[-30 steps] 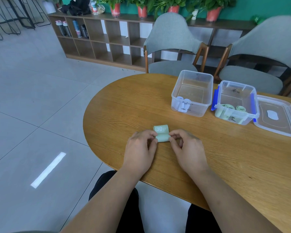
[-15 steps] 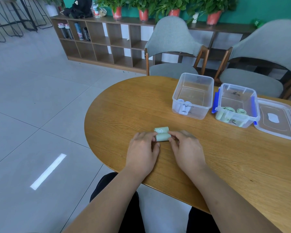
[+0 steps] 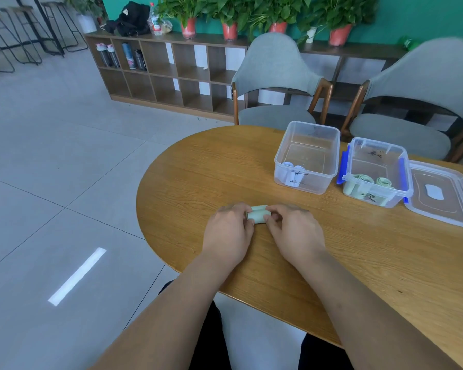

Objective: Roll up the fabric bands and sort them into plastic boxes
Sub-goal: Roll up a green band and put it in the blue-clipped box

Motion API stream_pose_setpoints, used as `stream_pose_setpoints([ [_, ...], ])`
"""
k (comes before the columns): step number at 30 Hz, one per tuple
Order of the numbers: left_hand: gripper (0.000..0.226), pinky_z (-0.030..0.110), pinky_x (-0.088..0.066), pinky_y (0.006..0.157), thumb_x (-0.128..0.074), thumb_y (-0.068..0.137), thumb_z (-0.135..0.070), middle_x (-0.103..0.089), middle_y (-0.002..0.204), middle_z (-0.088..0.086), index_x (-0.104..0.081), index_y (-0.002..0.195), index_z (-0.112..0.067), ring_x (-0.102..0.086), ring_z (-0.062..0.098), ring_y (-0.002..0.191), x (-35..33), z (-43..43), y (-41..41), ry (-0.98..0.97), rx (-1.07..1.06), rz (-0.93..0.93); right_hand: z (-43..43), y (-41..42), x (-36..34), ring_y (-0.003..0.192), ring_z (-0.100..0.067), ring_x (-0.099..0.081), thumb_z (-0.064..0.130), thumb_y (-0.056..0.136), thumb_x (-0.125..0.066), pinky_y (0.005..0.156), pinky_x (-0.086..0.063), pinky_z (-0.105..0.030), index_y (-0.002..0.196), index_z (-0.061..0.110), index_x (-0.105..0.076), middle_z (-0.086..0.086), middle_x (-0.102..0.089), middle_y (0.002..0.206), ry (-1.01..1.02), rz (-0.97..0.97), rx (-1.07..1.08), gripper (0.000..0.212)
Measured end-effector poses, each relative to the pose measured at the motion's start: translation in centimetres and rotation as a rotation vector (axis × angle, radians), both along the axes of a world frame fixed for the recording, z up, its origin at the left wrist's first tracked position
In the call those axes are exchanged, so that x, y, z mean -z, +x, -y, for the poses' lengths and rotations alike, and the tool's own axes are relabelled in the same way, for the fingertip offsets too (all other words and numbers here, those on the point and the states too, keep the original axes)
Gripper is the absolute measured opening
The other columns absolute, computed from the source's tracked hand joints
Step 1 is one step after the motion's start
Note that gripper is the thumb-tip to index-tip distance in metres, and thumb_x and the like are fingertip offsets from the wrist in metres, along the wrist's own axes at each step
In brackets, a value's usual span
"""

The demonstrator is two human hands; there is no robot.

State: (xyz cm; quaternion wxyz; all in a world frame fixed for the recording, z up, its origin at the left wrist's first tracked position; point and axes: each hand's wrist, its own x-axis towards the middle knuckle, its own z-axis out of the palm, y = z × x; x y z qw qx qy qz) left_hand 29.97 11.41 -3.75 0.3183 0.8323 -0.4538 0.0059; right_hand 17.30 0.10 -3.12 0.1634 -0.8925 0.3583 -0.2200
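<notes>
Left hand (image 3: 229,231) and right hand (image 3: 292,231) each pinch one end of the green band (image 3: 257,213), pressed onto the table (image 3: 198,169). Likely to keep the roll tight. It's well left of the blue-clip box (image 3: 376,194), nearer me. That box holds green rolls, so it's the probable destination.

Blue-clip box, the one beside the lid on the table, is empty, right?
Not quite. The head view shows the blue-clip box is not empty: it has green rolls inside. The rest is right: it does sit beside the lid on the table.
</notes>
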Motion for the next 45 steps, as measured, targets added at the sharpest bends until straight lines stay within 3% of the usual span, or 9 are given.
stream_pose_setpoints([
  [3,0.024,0.037,-0.053,0.086,-0.066,0.096,-0.03,-0.072,0.095,-0.009,-0.07,0.119,-0.027,-0.065,0.019,0.096,-0.3,0.3,0.3,0.03,-0.009,-0.008,-0.2,0.2,0.0,0.093,-0.016,-0.067,0.036,0.099,-0.064,0.072,-0.052,-0.03,0.134,0.031,-0.062,0.009,-0.069,0.107,-0.046,-0.02,-0.029,0.036],
  [8,0.027,0.037,-0.056,0.087,-0.061,0.1,-0.033,-0.073,0.109,-0.004,-0.071,0.124,-0.026,-0.068,0.02,0.102,-0.8,0.8,0.5,0.063,-0.033,0.016,0.1,0.5,-0.1,0.087,-0.016,-0.066,0.035,0.099,-0.063,0.064,-0.043,-0.028,0.118,0.033,-0.066,0.011,-0.067,0.104,-0.096,-0.025,-0.041,0.018],
  [15,0.025,0.04,-0.055,0.079,-0.07,0.092,-0.026,-0.068,0.096,-0.009,-0.062,0.114,-0.035,-0.067,0.017,0.089,-0.2,0.5,0.4,0.008,-0.039,-0.017,0.4,1.2,-0.1,0.095,-0.02,-0.067,0.039,0.102,-0.057,0.068,-0.047,-0.03,0.124,0.033,-0.07,0.007,-0.066,0.111,-0.126,-0.104,-0.036,0.026],
  [21,0.027,0.04,-0.054,0.083,-0.069,0.092,-0.024,-0.069,0.103,-0.008,-0.064,0.118,-0.031,-0.065,0.019,0.098,-0.4,1.0,0.7,0.037,-0.036,-0.025,0.6,1.8,0.0,0.107,-0.021,-0.055,0.039,0.094,-0.068,0.069,-0.056,-0.037,0.124,0.027,-0.068,0.003,-0.053,0.113,-0.219,-0.211,-0.09,0.032],
  [31,0.033,0.036,-0.055,0.088,-0.067,0.097,-0.024,-0.076,0.099,-0.005,-0.064,0.13,-0.024,-0.069,0.022,0.099,-1.0,1.5,1.8,0.069,-0.071,-0.158,1.8,3.6,-1.2,0.114,-0.024,-0.051,0.035,0.105,-0.054,0.083,-0.049,-0.039,0.127,0.019,-0.059,-0.001,-0.055,0.117,-0.246,-0.37,-0.186,0.028],
  [36,0.015,0.034,-0.055,0.077,-0.067,0.096,-0.037,-0.073,0.083,-0.001,-0.065,0.093,-0.022,-0.069,0.024,0.084,-1.0,1.2,1.0,0.091,-0.198,-0.216,1.8,3.2,-1.5,0.114,-0.025,-0.051,0.041,0.108,-0.047,0.086,-0.048,-0.039,0.127,0.019,-0.059,-0.004,-0.057,0.117,-0.174,-0.423,-0.164,0.031],
  [41,0.016,0.039,-0.062,0.08,-0.068,0.089,-0.026,-0.077,0.073,-0.003,-0.075,0.077,-0.019,-0.076,0.02,0.079,-2.0,1.8,-0.7,-0.008,-0.159,-0.636,0.9,2.3,-1.2,0.109,-0.028,-0.057,0.045,0.108,-0.043,0.078,-0.044,-0.038,0.113,0.018,-0.06,-0.005,-0.061,0.112,-0.005,-0.374,-0.089,0.032],
  [45,0.004,0.039,-0.063,0.089,-0.078,0.087,-0.015,-0.079,0.076,0.0,-0.075,0.085,-0.017,-0.078,0.015,0.078,-3.2,2.2,-3.0,-0.214,-0.209,-1.014,0.2,0.5,-1.1,0.101,-0.029,-0.062,0.041,0.103,-0.05,0.075,-0.048,-0.038,0.103,0.019,-0.062,-0.004,-0.065,0.102,0.151,-0.186,0.008,0.026],
])
